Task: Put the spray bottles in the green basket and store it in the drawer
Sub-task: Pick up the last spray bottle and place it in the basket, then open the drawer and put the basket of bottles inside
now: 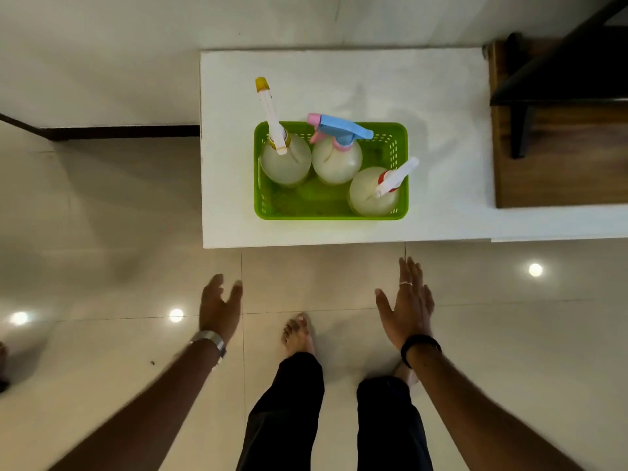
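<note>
A green basket (299, 205) stands on a white cabinet top (441, 124). Three clear spray bottles stand upright inside it: one with a white and yellow nozzle (285, 161) at the left, one with a blue and pink trigger head (336, 161) in the middle, one with a white and red head (372, 192) at the right front corner. My left hand (219, 309) and my right hand (407, 304) hover open over the floor, short of the cabinet's front edge, holding nothing. No drawer shows from this angle.
A dark wooden surface (550, 164) with a black chair frame (557, 79) adjoins the cabinet on the right. Glossy beige floor tiles (102, 334) lie below, where my legs and bare feet stand in front of the cabinet. A dark skirting line (119, 132) runs at the left.
</note>
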A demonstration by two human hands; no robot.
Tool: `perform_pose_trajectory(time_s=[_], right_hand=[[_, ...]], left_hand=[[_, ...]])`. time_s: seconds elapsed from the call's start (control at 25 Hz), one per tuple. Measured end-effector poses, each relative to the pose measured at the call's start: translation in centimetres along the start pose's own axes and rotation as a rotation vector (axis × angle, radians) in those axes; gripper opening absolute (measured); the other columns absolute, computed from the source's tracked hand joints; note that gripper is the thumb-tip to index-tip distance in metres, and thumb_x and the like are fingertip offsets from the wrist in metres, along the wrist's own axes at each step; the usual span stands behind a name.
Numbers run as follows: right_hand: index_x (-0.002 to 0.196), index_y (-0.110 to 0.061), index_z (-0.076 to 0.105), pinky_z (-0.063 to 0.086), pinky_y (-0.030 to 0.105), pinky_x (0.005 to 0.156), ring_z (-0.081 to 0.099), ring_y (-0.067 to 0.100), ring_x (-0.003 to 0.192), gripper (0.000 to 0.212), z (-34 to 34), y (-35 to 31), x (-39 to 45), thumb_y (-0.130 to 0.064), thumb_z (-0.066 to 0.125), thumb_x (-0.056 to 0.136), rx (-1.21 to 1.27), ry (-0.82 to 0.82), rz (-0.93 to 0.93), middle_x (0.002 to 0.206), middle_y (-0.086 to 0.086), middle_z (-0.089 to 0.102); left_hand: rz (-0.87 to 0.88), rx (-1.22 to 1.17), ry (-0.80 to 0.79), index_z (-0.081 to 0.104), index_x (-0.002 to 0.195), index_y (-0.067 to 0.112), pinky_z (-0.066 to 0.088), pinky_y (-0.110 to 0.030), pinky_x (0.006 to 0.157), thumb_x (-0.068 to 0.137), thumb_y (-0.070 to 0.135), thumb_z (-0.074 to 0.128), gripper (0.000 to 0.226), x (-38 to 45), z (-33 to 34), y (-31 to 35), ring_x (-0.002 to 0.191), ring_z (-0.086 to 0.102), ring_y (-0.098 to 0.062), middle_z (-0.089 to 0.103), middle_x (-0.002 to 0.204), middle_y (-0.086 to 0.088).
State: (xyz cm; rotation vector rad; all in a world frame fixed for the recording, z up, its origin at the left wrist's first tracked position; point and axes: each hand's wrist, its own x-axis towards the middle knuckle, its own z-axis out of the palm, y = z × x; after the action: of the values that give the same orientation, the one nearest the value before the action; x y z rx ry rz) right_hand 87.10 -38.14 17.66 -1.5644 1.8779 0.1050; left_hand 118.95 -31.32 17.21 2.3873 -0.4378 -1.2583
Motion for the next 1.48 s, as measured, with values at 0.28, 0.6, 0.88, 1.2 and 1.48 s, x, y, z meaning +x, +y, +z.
perform_pose_trajectory(time_s=[0.28,0.6,0.88,1.2,1.48], right_hand=[[0.162,-0.016,0.013,0.010,0.049,0.126,0.001,0.018,0.158,0.077,0.4,-2.2,2.3,-0.035,0.054,0.099,-0.066,-0.041,-0.057,0.171,0.004,0.007],[0.159,-0.012,0.025,0.014,0.049,0.124,0.016,0.024,0.156,0.071,2.0,-3.9,1.6,-0.033,0.054,0.097,-0.195,0.022,-0.186,0.167,0.009,0.025],[0.161,-0.011,0.016,0.010,0.050,0.127,0.009,0.030,0.157,0.080,2.6,-2.8,4.0,-0.053,0.042,0.098,-0.417,-0.162,-0.187,0.169,0.013,0.017],[0.162,-0.014,-0.002,0.004,0.051,0.127,-0.004,0.029,0.158,0.085,2.6,-1.3,0.0,-0.056,0.037,0.099,-0.543,-0.337,-0.197,0.171,0.010,-0.001],[0.160,-0.018,-0.014,-0.006,0.054,0.125,-0.017,0.026,0.156,0.085,3.6,2.5,-6.0,-0.049,0.037,0.100,-0.501,-0.522,-0.165,0.168,0.008,-0.023]], left_hand=[[0.019,-0.276,0.101,0.061,0.111,0.009,0.040,-0.030,0.080,0.099,0.021,0.049,0.020,6.7,-1.6,5.2,0.087,0.049,-0.018,0.057,0.095,0.002],[0.106,0.309,0.033,0.030,0.151,0.011,0.034,-0.053,0.113,0.094,0.042,0.054,0.069,4.1,-1.4,2.1,0.138,0.040,-0.036,0.041,0.154,-0.012],[0.702,0.930,-0.290,-0.009,0.159,0.016,0.006,-0.049,0.126,0.092,0.048,0.044,0.091,-3.5,8.0,2.6,0.156,-0.012,-0.029,-0.010,0.169,-0.007],[0.496,1.056,-0.399,-0.006,0.159,0.015,0.003,-0.049,0.126,0.096,0.049,0.039,0.084,-5.3,7.8,1.2,0.156,-0.010,-0.026,-0.009,0.169,-0.003],[0.408,1.066,-0.522,-0.013,0.158,0.016,0.001,-0.051,0.126,0.095,0.048,0.041,0.089,-9.7,7.5,-3.7,0.155,-0.017,-0.025,-0.021,0.167,-0.001]])
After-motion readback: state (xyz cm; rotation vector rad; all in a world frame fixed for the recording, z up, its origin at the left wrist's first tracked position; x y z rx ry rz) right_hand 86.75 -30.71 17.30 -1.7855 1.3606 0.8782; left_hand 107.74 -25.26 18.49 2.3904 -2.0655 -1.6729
